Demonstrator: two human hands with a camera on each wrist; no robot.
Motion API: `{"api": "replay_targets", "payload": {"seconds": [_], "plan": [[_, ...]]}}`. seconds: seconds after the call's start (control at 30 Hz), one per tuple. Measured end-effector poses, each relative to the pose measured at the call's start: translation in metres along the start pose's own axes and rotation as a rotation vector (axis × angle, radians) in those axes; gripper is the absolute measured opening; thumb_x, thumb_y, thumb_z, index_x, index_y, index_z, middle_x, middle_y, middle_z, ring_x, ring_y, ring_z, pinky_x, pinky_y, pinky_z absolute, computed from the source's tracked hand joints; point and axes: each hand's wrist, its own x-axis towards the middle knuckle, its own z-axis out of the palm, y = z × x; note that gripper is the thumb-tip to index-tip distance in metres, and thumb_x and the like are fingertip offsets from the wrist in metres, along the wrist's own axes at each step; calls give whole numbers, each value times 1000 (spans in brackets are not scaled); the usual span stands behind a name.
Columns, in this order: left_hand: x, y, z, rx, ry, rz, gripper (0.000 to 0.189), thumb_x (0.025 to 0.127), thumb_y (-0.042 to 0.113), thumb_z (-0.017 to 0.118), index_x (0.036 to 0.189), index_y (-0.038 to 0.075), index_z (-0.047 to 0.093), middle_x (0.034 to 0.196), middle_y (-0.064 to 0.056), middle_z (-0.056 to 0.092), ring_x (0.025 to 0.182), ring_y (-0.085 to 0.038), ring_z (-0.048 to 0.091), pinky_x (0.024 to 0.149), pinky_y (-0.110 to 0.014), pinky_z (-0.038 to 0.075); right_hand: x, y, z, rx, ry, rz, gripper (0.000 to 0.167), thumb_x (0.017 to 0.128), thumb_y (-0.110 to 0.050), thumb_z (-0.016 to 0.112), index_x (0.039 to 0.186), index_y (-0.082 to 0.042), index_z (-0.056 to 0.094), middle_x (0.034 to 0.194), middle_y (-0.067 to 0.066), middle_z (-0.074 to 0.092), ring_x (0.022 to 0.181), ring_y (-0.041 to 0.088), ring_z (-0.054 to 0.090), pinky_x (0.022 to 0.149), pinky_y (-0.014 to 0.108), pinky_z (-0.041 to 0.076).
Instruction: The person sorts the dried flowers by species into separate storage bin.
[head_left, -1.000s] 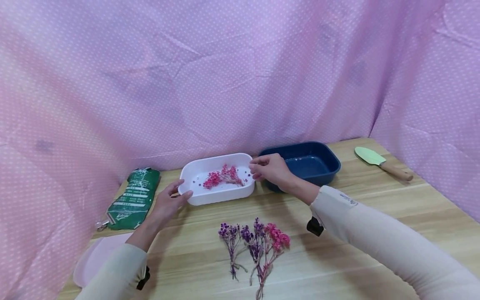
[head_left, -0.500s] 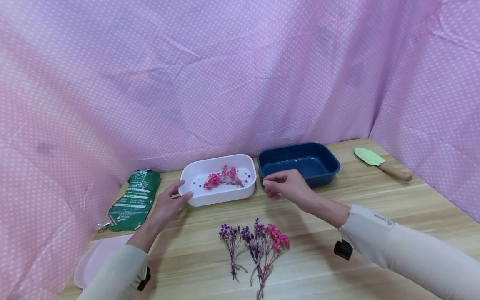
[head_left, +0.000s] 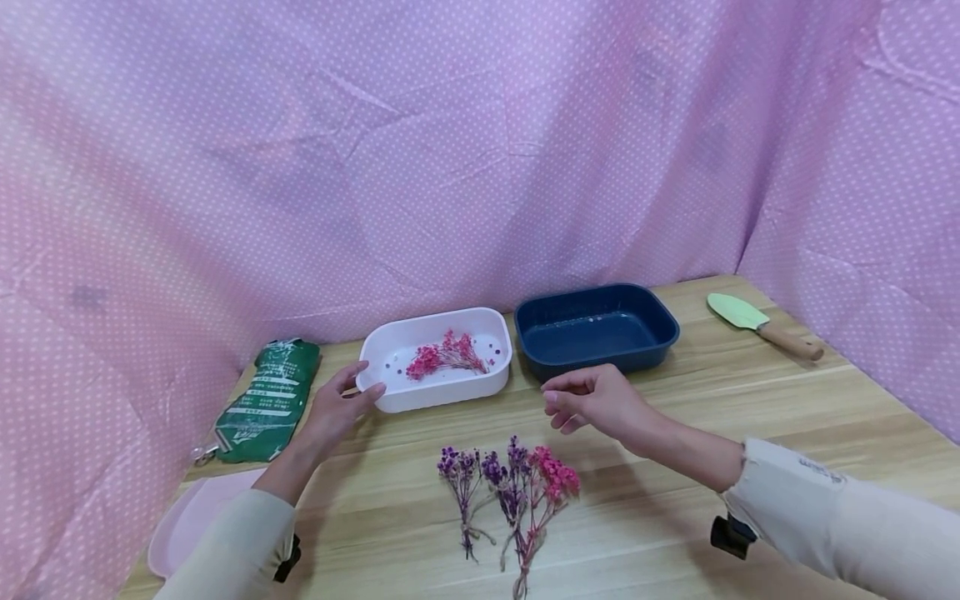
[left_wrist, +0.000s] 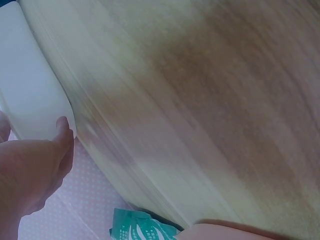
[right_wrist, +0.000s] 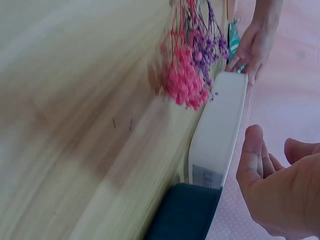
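Note:
My left hand point(head_left: 337, 404) rests against the left end of a white plastic tub point(head_left: 442, 395), thumb and fingers touching its rim. Inside the tub lies a bunch of pink dried flowers point(head_left: 448, 353), with a few small dark spots on the floor around it. My right hand point(head_left: 600, 406) is raised over the table in front of a dark blue tub point(head_left: 596, 333), its fingers loosely bent and holding nothing. Nearer me lie purple dried flower bunches point(head_left: 459, 471) and a pink bunch point(head_left: 555, 475), stems bound with twine.
A green printed bag point(head_left: 270, 400) lies at the left, with a pale pink lid-like piece point(head_left: 183, 525) in front of it. A trowel point(head_left: 738, 312) with a pale green blade and wooden handle is far right. Pink dotted cloth point(head_left: 450, 167) hangs behind the table.
My right hand has drawn back from the white tub's right end, moving right and toward me. My left hand has stayed at the tub's left end.

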Motion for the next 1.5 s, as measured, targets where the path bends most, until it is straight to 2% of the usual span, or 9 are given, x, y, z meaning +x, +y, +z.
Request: {"api": "replay_targets", "payload": {"seconds": [0.27,0.43,0.67,0.8,0.93,1.17,1.3,1.4,1.5], "plan": [[-1,1,-1,8,2,4,75,92,41,63,151,11,28,148,-21,32,130,-36,40,107,-45,38,-18,4,8,-61,-87,-6,29,93,-10,63,118,6,64,93,17,71,78,26,69,71,39,59],[0,0,-1,1,1,6,75,92,40,63,151,11,28,148,-21,32,130,-37,40,107,-45,38,-28,14,15,-82,-159,-26,28,90,-7,65,115,6,65,83,15,69,70,26,67,65,42,58],[1,0,-2,4,5,8,75,92,40,63,151,11,28,148,-21,32,130,-37,39,107,-45,38,-36,24,20,-73,-297,43,34,88,-8,69,118,7,64,78,16,69,66,24,67,60,39,58],[1,0,-1,1,5,1,73,93,38,63,151,11,28,148,-21,33,130,-36,39,107,-45,38,-37,26,21,-131,-376,64,36,89,-6,67,123,6,61,74,15,68,62,26,66,58,39,57],[1,1,-1,5,6,-6,73,93,39,63,151,12,29,148,-20,33,130,-36,39,107,-45,38,-39,30,24,-237,-422,29,37,89,-6,66,124,4,61,71,11,66,58,23,63,53,35,55],[1,0,-1,-5,3,0,76,91,41,64,151,11,28,148,-21,33,130,-36,40,107,-45,38,-39,37,24,-508,-368,-139,23,87,-12,70,107,-2,71,89,1,68,69,8,55,60,24,47],[0,1,-1,-5,3,-2,74,92,40,63,151,11,28,148,-21,33,129,-36,40,107,-45,38,-39,37,24,-572,-319,-152,7,86,-16,71,91,-11,70,75,-7,59,63,9,51,54,24,43],[0,1,-1,-3,3,-4,73,93,38,63,152,12,28,147,-21,33,128,-36,40,107,-45,38,-42,38,25,-704,-275,-150,16,82,-22,76,91,-16,65,77,-8,54,68,10,49,56,26,43],[0,2,-1,1,3,-5,73,93,38,63,152,12,28,147,-21,33,128,-36,40,107,-45,38,-45,40,27,-841,-248,-185,30,78,-15,78,104,-15,62,90,-6,55,80,13,54,65,30,49]]}}
